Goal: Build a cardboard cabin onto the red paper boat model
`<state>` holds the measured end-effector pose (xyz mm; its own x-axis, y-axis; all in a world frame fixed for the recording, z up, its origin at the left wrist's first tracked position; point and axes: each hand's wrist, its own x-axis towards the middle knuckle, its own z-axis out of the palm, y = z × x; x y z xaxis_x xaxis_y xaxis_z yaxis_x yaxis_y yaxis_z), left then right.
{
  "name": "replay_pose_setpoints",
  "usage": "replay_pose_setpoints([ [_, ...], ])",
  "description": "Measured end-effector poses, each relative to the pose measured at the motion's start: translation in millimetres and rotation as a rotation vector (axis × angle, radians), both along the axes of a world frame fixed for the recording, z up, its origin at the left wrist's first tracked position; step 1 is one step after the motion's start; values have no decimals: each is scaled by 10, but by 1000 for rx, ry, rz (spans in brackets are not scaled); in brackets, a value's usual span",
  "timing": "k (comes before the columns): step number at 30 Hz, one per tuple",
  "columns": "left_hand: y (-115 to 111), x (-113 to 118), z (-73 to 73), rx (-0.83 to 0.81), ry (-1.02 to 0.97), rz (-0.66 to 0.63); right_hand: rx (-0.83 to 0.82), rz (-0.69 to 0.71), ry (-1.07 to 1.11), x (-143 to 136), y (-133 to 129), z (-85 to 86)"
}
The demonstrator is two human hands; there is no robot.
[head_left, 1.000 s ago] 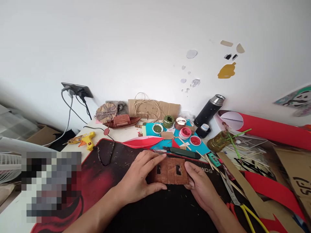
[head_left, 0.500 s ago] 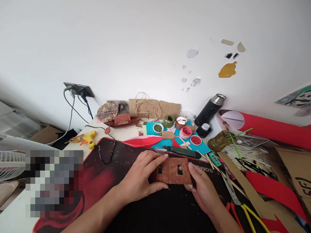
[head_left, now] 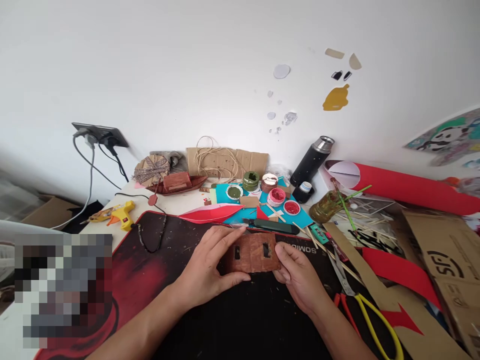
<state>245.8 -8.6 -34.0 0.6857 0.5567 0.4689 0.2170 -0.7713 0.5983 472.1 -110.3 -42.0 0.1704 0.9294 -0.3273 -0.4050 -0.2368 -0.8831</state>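
A reddish-brown painted piece (head_left: 252,253) with two rectangular cut-outs is held up over the black and red mat (head_left: 240,320). My left hand (head_left: 210,265) grips its left end, fingers along the top edge and thumb under the bottom edge. At the right end, my right hand (head_left: 298,272) pinches the piece between thumb and fingers. Behind it lie a dark green cutter (head_left: 275,226) and a red paper boat shape (head_left: 213,213). A brown model boat (head_left: 180,183) stands near the wall.
Paint pots (head_left: 250,181) stand on blue card (head_left: 303,218). A black flask (head_left: 312,161) leans at the back. Scissors (head_left: 347,287), a brush jar (head_left: 327,206) and cardboard (head_left: 438,265) lie to the right. A yellow glue gun (head_left: 123,215) is at the left.
The camera view has shifted, so most objects appear further left. Both hands still hold the brown piece, which is tilted slightly differently.
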Motion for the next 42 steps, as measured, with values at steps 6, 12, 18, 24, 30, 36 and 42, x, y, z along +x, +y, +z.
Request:
replay_pose_setpoints([
  [6, 16, -18, -26, -223, -81, 26, 22, -86, -39, 30, -3, 22],
  [12, 87, 26, 56, -984, -437, 145, 35, -180, -95, 57, 9, 30],
  [18, 118, 56, 55, -1264, -443, 93, 27, -130, -118, 49, -9, 10],
  [24, 110, 70, 102, -1316, -424, 88, 42, -102, -85, 42, -10, 11],
  [30, 82, 84, 114, -1455, -481, 64, 43, -51, -11, 8, -2, 37],
  [36, 81, 82, 98, -1504, -473, 38, 44, -1, 134, -33, -29, 37],
  [42, 90, 103, 111, -1477, -449, 71, 40, -2, 134, -25, -36, 52],
])
